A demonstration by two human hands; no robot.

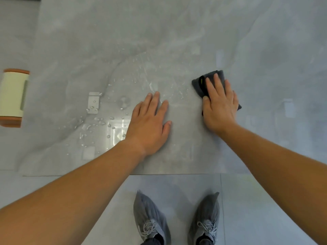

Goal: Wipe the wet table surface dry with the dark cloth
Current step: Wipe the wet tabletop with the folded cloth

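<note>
Two bare hands on one wet grey table, one dark cloth under the right.

The right hand [220, 106] presses one folded dark cloth [197, 86] flat on the table [159, 32], right of centre, its fingers [217, 81] straight and slightly spread, the thumb at the cloth's left edge. The left hand [150, 122] lies palm down on the bare surface, well apart from the cloth, fingers close together and thumb out. Many water droplets [99, 121] bead to its left. Two grey covered shoes [150, 221] stand below the table edge. One cream-and-orange object [13, 98] sits at far left.
</note>
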